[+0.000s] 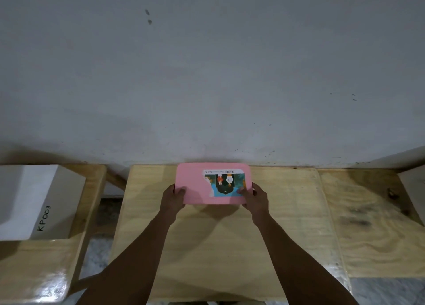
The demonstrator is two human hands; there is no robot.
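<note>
Pink flat rectangular box (197, 185) with rounded corners and a torn picture label sits at frame centre, on or just above the pale plywood table (207, 240), near the grey wall. The left hand (173, 196) and right hand (257, 197) grip its short ends, thumbs on top. It looks light, stiff and smooth, so holding both ends seems steadiest.

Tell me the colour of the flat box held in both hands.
Pink box, with a partly torn colourful sticker; the head view shows it.

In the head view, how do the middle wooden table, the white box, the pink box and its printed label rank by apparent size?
1. middle wooden table
2. white box, though the left edge of the picture cuts it off
3. pink box
4. printed label
</note>
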